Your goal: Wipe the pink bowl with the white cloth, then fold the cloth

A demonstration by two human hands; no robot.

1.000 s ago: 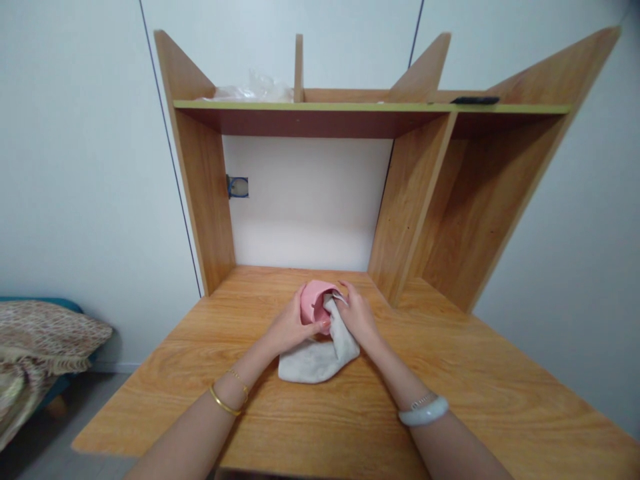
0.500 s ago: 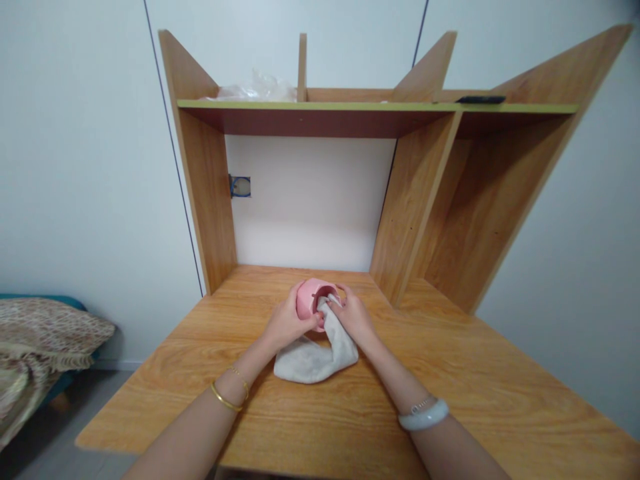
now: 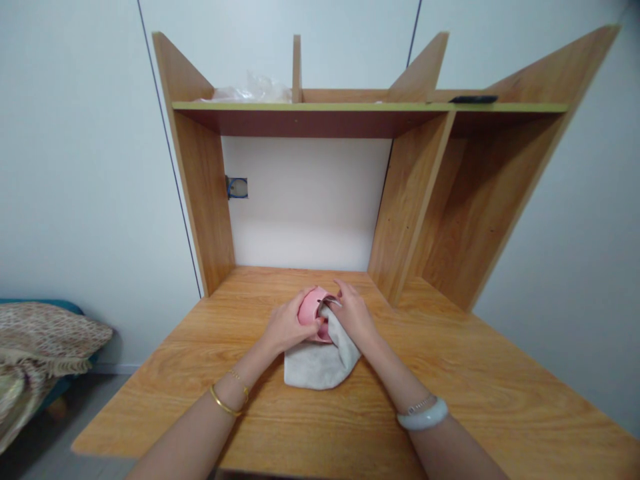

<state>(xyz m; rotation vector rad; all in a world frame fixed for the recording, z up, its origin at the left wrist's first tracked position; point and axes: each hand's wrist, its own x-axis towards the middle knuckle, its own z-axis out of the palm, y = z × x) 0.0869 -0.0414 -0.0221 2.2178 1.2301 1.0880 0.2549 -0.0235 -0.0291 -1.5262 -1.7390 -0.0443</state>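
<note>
A pink rounded container [image 3: 309,307] is tilted above the wooden desk, its opening turned toward the right. My left hand [image 3: 289,322] is closed around its left side, with the thumb near the rim. A pale grey cloth [image 3: 323,367] runs from the opening down onto the desk in front. My right hand [image 3: 353,312] is closed on the upper end of the cloth at the mouth of the container. The right fingertips are partly hidden by the rim and the cloth.
The wooden desk [image 3: 480,387] carries a shelf unit [image 3: 405,220] at its back. Clear plastic wrapping [image 3: 255,90] and a dark flat object [image 3: 473,99] lie on the upper shelf. An open socket box [image 3: 238,187] is in the wall. At the left a patterned cushion [image 3: 50,327] rests on blue furniture.
The container has turned so that its opening faces more to the right. My right hand has drawn slightly away from its rim, and the hanging cloth has shifted and spread.
</note>
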